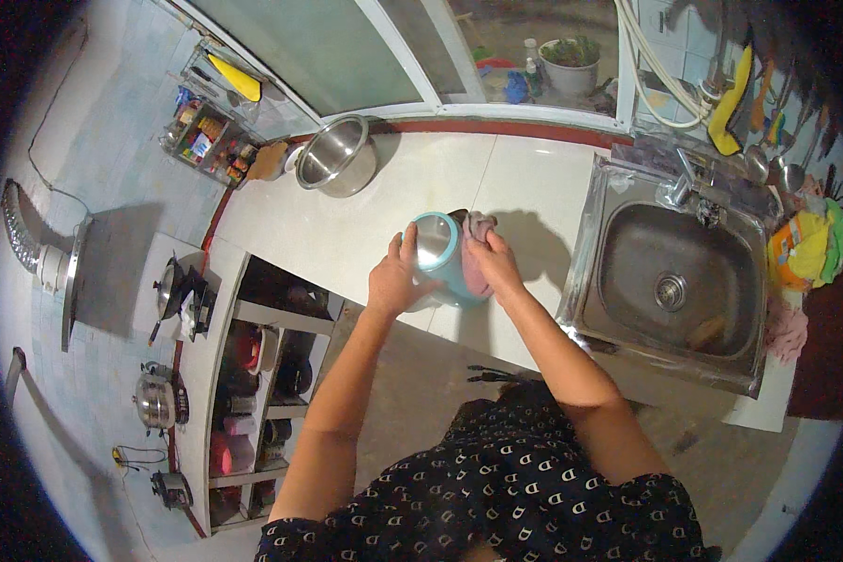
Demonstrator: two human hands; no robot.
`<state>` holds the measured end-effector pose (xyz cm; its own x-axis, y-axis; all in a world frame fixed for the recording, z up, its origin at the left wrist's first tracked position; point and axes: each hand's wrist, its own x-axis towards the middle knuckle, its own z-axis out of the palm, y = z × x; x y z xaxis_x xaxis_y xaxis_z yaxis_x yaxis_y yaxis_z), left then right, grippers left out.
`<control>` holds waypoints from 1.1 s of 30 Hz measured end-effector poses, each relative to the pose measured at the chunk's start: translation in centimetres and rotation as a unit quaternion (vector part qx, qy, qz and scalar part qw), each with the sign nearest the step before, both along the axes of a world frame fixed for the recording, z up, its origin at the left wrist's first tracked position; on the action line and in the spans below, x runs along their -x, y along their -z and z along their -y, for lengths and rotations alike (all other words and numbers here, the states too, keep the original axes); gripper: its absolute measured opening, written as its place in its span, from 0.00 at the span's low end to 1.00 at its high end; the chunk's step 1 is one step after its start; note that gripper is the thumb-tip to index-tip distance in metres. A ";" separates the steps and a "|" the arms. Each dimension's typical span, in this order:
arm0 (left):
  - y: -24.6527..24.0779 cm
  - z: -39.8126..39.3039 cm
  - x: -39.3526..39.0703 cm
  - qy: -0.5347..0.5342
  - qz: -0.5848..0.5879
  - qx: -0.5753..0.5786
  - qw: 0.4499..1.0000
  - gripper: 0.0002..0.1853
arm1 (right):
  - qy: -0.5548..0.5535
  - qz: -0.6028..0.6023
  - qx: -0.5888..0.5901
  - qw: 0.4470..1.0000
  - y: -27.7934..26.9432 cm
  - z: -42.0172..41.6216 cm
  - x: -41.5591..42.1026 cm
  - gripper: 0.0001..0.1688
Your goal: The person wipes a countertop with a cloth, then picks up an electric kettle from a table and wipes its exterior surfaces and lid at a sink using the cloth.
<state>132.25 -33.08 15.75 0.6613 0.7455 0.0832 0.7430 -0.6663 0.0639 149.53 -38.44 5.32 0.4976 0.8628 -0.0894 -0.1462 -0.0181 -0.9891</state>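
Note:
A light-blue rounded container (449, 282) is held over the pale countertop, one round end facing up. That end has a shiny metal disc inside a blue ring. My left hand (394, 279) grips the container's left side, fingers along the ring and thumb lower on the body. In my right hand (495, 261) a bunched pink cloth (477, 274) is pressed against the container's right side. A small dark part shows behind the container near the cloth. Whether the container rests on the counter cannot be told.
A steel pot (337, 158) stands toward the back left of the counter (428, 172). On the right is a metal sink (674, 281) with a faucet (685, 179). A spice rack (211, 144) is at the left wall. Shelves (253, 407) sit below. Utensils hang at the right.

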 end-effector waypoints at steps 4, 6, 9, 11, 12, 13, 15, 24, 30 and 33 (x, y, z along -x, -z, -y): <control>0.2 0.1 0.3 -0.016 -0.010 0.000 1.000 0.63 | 0.081 0.112 -0.095 0.986 0.3 1.1 1.6 0.19; 0.0 0.3 0.6 -0.019 -0.009 -0.003 1.000 0.63 | 0.098 0.134 -0.051 0.985 0.9 1.6 2.2 0.20; -0.2 0.2 0.0 0.000 0.004 -0.007 1.000 0.63 | 0.113 0.119 0.084 0.983 7.4 1.0 1.2 0.23; -0.2 0.0 -0.8 0.003 0.002 -0.002 1.000 0.63 | 0.092 0.067 0.191 0.975 11.1 0.8 0.4 0.25; -0.2 -0.1 -0.6 0.001 -0.004 -0.003 1.000 0.63 | 0.084 0.047 0.218 0.971 11.3 0.9 0.6 0.27; 0.2 -0.2 0.3 -0.012 -0.008 -0.002 1.000 0.63 | 0.061 0.059 0.235 0.968 8.3 1.3 1.4 0.27; 0.3 0.0 0.4 -0.022 -0.006 -0.001 1.000 0.62 | 0.040 0.071 0.229 0.970 4.3 1.6 1.5 0.28; 0.1 0.9 -1.2 -0.082 0.009 -0.007 0.997 0.62 | 0.092 0.231 -0.080 0.965 -0.2 0.9 2.4 0.23; -1.0 1.5 -2.1 -0.077 0.018 0.002 0.997 0.61 | 0.022 0.237 0.118 0.964 9.8 1.2 1.8 0.37; -0.7 1.5 -1.8 -0.075 0.025 -0.012 0.997 0.60 | -0.029 0.135 0.230 0.963 9.7 1.4 1.4 0.34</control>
